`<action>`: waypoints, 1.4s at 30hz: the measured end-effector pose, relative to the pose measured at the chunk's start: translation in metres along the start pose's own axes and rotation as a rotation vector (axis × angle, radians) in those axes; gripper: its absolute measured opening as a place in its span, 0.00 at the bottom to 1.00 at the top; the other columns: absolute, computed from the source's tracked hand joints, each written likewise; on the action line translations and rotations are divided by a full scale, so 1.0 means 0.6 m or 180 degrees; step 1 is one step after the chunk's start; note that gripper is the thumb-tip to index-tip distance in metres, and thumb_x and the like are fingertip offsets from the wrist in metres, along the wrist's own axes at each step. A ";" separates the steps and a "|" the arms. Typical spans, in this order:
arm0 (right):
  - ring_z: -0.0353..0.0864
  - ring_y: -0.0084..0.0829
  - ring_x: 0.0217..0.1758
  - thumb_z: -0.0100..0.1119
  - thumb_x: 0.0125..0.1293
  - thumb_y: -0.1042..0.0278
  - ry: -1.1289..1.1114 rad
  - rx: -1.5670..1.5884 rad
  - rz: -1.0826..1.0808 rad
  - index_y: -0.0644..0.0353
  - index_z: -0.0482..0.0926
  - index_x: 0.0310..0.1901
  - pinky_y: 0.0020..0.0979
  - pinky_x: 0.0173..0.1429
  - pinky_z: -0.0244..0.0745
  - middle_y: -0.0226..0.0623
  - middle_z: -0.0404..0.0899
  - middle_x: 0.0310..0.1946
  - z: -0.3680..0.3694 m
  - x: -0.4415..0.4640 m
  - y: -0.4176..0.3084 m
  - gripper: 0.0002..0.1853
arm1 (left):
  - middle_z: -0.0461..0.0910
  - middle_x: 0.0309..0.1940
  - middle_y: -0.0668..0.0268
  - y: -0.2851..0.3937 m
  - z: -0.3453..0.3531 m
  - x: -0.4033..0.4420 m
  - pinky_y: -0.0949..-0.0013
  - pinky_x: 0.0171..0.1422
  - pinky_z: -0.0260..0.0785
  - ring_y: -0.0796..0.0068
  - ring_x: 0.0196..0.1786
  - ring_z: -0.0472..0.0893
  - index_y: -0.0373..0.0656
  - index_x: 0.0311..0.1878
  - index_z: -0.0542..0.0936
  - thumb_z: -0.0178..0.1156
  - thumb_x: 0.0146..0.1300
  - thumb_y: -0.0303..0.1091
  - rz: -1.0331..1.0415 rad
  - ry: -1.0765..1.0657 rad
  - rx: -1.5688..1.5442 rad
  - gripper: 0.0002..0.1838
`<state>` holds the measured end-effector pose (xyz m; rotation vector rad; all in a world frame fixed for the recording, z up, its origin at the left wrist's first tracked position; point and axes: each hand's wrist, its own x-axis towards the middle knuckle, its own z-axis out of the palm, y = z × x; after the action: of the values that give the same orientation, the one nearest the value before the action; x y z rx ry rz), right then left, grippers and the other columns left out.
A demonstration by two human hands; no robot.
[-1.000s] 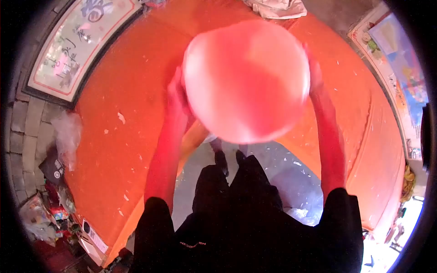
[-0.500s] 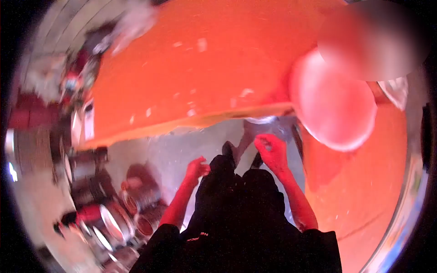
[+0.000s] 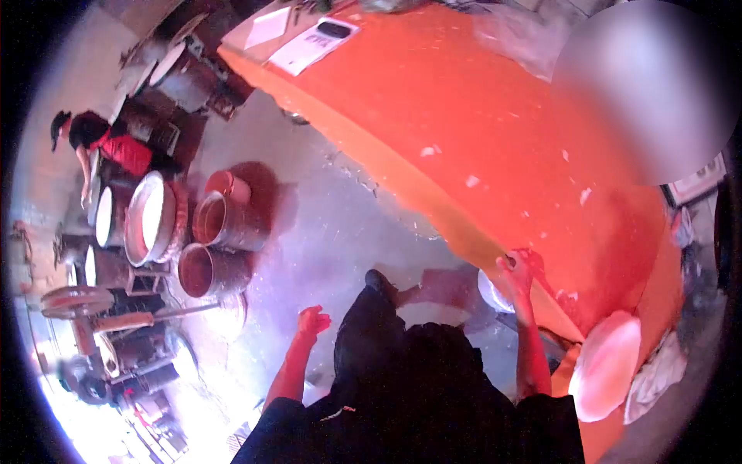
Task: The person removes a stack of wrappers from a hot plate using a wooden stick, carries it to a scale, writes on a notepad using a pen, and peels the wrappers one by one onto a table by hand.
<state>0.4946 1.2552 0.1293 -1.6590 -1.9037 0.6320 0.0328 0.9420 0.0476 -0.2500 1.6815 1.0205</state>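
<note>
My left hand (image 3: 313,321) hangs over the grey floor, fingers loosely apart, with nothing in it. At the edge of the orange-lit table (image 3: 433,108) is my right hand (image 3: 518,277), its fingers curled together. A small dark spot shows between those fingers; whether it is an object or a gap is unclear. Below and to the right of that hand, a large pale round thing (image 3: 607,367) rests on the table's near corner. Beside it lies a crumpled white cloth or bag (image 3: 655,377). Small white scraps (image 3: 471,181) are scattered over the tabletop.
Several pots and buckets (image 3: 215,271) stand on the floor to the left, near a wide basin (image 3: 151,220). Another person (image 3: 108,143) bends over at the far left. A white sheet with a dark device (image 3: 317,42) lies at the table's far end. A white container (image 3: 495,292) sits under the table edge.
My view has turned left, bringing the pots and the other person into sight. The pale round thing now appears lower right. My right hand has come to the table's edge.
</note>
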 end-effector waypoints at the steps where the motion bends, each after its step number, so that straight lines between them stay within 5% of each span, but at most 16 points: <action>1: 0.81 0.45 0.43 0.68 0.53 0.61 -0.0046 -0.0024 -0.0061 0.63 0.79 0.41 0.42 0.48 0.74 0.46 0.81 0.35 -0.001 0.007 -0.024 0.18 | 0.81 0.36 0.46 0.014 -0.025 0.014 0.56 0.38 0.79 0.53 0.35 0.83 0.35 0.55 0.71 0.53 0.66 0.42 0.0086 0.0163 -0.0034 0.22; 4: 0.80 0.44 0.40 0.66 0.53 0.64 -0.0163 -0.0902 -0.0564 0.64 0.78 0.39 0.42 0.45 0.73 0.46 0.80 0.33 0.016 0.010 -0.056 0.15 | 0.81 0.37 0.47 0.062 -0.084 0.012 0.58 0.36 0.79 0.55 0.35 0.83 0.34 0.55 0.72 0.53 0.66 0.38 0.0062 0.0323 -0.0550 0.20; 6: 0.73 0.30 0.29 0.59 0.47 0.75 -0.0244 -0.0527 0.0059 0.63 0.71 0.23 0.30 0.35 0.69 0.34 0.72 0.23 0.065 0.020 0.015 0.06 | 0.81 0.35 0.49 0.088 -0.102 0.021 0.61 0.35 0.78 0.57 0.34 0.83 0.34 0.53 0.73 0.54 0.65 0.37 -0.0038 0.0361 -0.0805 0.19; 9: 0.69 0.32 0.21 0.57 0.45 0.76 -0.0905 0.0164 0.0053 0.63 0.65 0.16 0.33 0.26 0.65 0.39 0.68 0.17 0.085 0.059 -0.067 0.10 | 0.80 0.38 0.48 0.120 -0.112 0.045 0.61 0.39 0.79 0.55 0.38 0.83 0.33 0.56 0.71 0.54 0.65 0.38 0.0218 0.0254 -0.0498 0.21; 11: 0.66 0.35 0.16 0.57 0.45 0.76 -0.0727 -0.0724 -0.1401 0.63 0.65 0.16 0.37 0.23 0.58 0.42 0.61 0.12 0.107 0.115 -0.184 0.10 | 0.80 0.38 0.49 0.172 -0.092 0.057 0.61 0.43 0.79 0.54 0.39 0.83 0.33 0.57 0.71 0.54 0.65 0.38 -0.0056 0.0217 -0.1012 0.22; 14: 0.67 0.38 0.16 0.60 0.49 0.73 -0.0633 -0.0212 -0.0909 0.62 0.66 0.16 0.38 0.23 0.60 0.43 0.62 0.12 0.194 0.169 -0.254 0.13 | 0.80 0.39 0.50 0.242 -0.064 0.092 0.61 0.43 0.79 0.55 0.39 0.83 0.33 0.56 0.72 0.55 0.64 0.37 0.0264 -0.0146 -0.1151 0.21; 16: 0.69 0.39 0.16 0.61 0.55 0.69 -0.1603 0.0041 0.0516 0.61 0.68 0.16 0.38 0.24 0.60 0.45 0.65 0.13 0.189 0.252 -0.424 0.16 | 0.81 0.38 0.51 0.308 -0.045 0.135 0.62 0.43 0.79 0.56 0.38 0.83 0.33 0.54 0.73 0.56 0.63 0.36 0.0302 -0.0092 -0.1034 0.20; 17: 0.69 0.39 0.16 0.61 0.55 0.69 -0.1616 0.0064 0.0492 0.61 0.68 0.16 0.38 0.24 0.60 0.45 0.65 0.13 0.203 0.296 -0.469 0.16 | 0.81 0.36 0.51 0.339 -0.039 0.157 0.62 0.42 0.79 0.56 0.37 0.83 0.33 0.53 0.73 0.56 0.63 0.36 0.0299 -0.0035 -0.0935 0.19; 19: 0.68 0.36 0.16 0.59 0.61 0.67 -0.0834 -0.0658 -0.1402 0.62 0.69 0.15 0.39 0.25 0.62 0.47 0.65 0.14 0.236 0.376 -0.531 0.19 | 0.81 0.33 0.54 0.374 -0.045 0.225 0.62 0.40 0.79 0.57 0.35 0.84 0.33 0.48 0.75 0.57 0.62 0.36 0.0550 -0.0043 -0.0971 0.17; 20: 0.65 0.30 0.15 0.54 0.67 0.66 -0.1103 -0.0760 -0.1731 0.63 0.68 0.15 0.41 0.26 0.65 0.39 0.64 0.12 0.253 0.423 -0.539 0.21 | 0.81 0.32 0.54 0.398 -0.049 0.260 0.62 0.40 0.79 0.58 0.34 0.84 0.33 0.47 0.76 0.57 0.63 0.36 0.0724 -0.0095 -0.0977 0.16; 27: 0.64 0.27 0.22 0.47 0.71 0.47 -0.1682 0.0938 -0.0029 0.64 0.74 0.26 0.35 0.29 0.61 0.27 0.67 0.17 0.433 0.647 -0.666 0.26 | 0.83 0.28 0.53 0.688 0.016 0.274 0.67 0.38 0.76 0.66 0.28 0.82 0.33 0.34 0.79 0.53 0.68 0.52 0.0984 0.0489 -0.0576 0.26; 30: 0.64 0.26 0.22 0.52 0.68 0.48 -0.1680 0.0631 -0.0434 0.64 0.75 0.27 0.34 0.29 0.61 0.28 0.67 0.17 0.517 0.776 -0.729 0.24 | 0.83 0.28 0.57 0.800 0.039 0.313 0.67 0.40 0.76 0.69 0.29 0.81 0.35 0.36 0.79 0.56 0.68 0.49 0.1108 0.0431 -0.0565 0.22; 34: 0.73 0.24 0.24 0.61 0.62 0.61 -0.1118 0.1340 -0.1103 0.65 0.81 0.33 0.31 0.30 0.68 0.34 0.77 0.20 0.626 0.924 -0.810 0.13 | 0.80 0.30 0.66 0.983 0.089 0.377 0.70 0.41 0.74 0.73 0.33 0.80 0.36 0.39 0.77 0.59 0.65 0.32 0.2173 0.0257 0.0071 0.08; 38: 0.82 0.32 0.29 0.64 0.59 0.64 -0.0867 0.1225 -0.1041 0.65 0.81 0.33 0.34 0.36 0.75 0.42 0.82 0.25 0.714 1.055 -0.914 0.11 | 0.81 0.32 0.65 1.182 0.118 0.487 0.71 0.42 0.73 0.74 0.36 0.80 0.36 0.41 0.77 0.61 0.62 0.29 0.2944 0.0348 0.0573 0.08; 42: 0.84 0.37 0.35 0.65 0.57 0.66 -0.1042 0.0605 -0.0807 0.65 0.81 0.37 0.36 0.42 0.77 0.45 0.83 0.30 0.824 1.168 -0.983 0.11 | 0.80 0.36 0.58 1.380 0.160 0.534 0.65 0.46 0.73 0.62 0.38 0.80 0.38 0.44 0.77 0.64 0.56 0.29 0.3781 0.0893 0.1580 0.13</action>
<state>-0.3432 1.8677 0.2078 -1.2281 -2.1574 0.9913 -0.5370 1.6173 0.1773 1.1013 2.2994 1.3543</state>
